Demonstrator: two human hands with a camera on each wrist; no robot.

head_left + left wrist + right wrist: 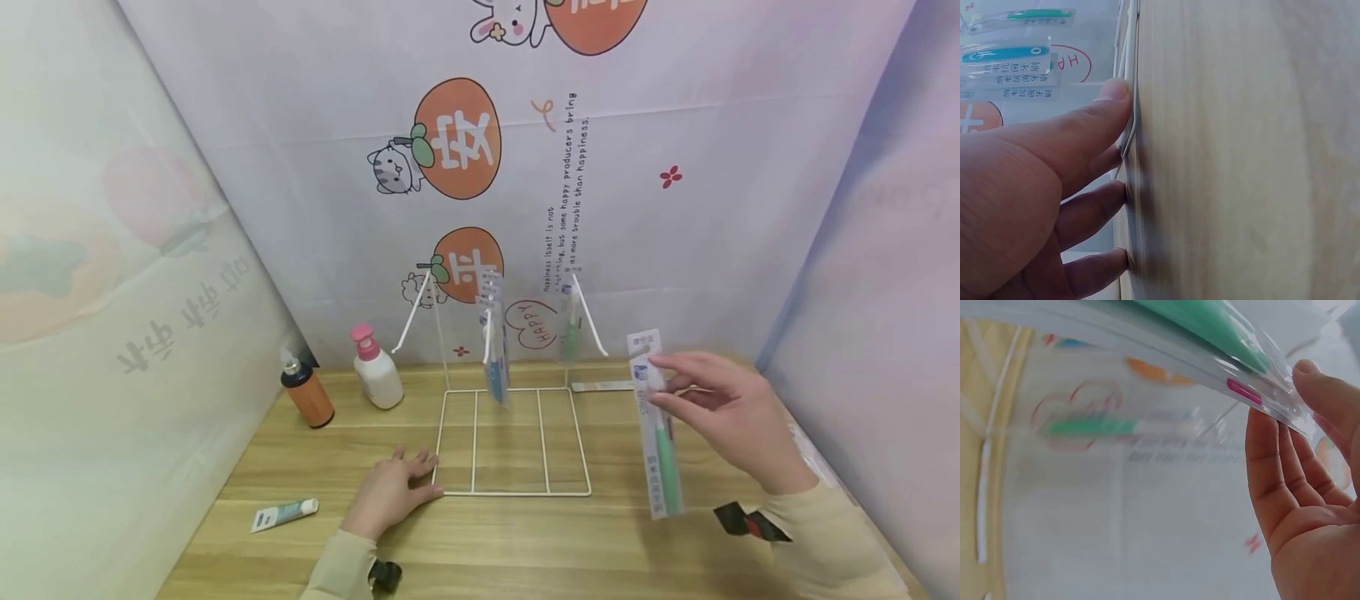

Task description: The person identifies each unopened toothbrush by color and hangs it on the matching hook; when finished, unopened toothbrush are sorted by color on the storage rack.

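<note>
My right hand (727, 408) pinches a clear-packed toothbrush (663, 450) with a green handle near its upper end, between thumb and fingers. The pack hangs nearly upright to the right of a white wire rack (517, 493). In the right wrist view its green handle (1210, 325) crosses the top. My left hand (390, 492) rests at the rack base's front left corner; in the left wrist view the thumb (1113, 94) lies on the wire, with fingertips at the tabletop. Blue toothbrush packs (497, 375) hang from the rack's middle hook, a green one (572, 333) farther back right.
A white pump bottle (380, 382) with a pink head and an orange bottle (308, 398) stand left of the rack. A small toothpaste tube (285, 515) lies at the front left. A thin white strip (603, 386) lies behind right. Printed cloth (712, 250) encloses the table.
</note>
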